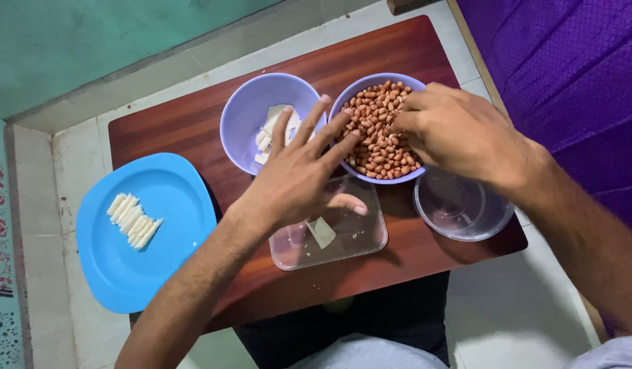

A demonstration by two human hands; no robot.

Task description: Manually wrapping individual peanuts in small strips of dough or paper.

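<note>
The right hand (459, 133) pinches peanuts (379, 130) in their bowl (349, 102), while the left hand (299, 178) hovers beside it, fingers spread.

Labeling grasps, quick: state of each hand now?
Left hand: open, fingers spread, over the peanut bowl rim, holding nothing.
Right hand: fingers curled into the peanuts; grip cannot be told.

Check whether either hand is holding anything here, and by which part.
Left hand holds nothing, spread open over the clear tray. Right hand fingers are in the peanuts; a pinch cannot be told.
</note>
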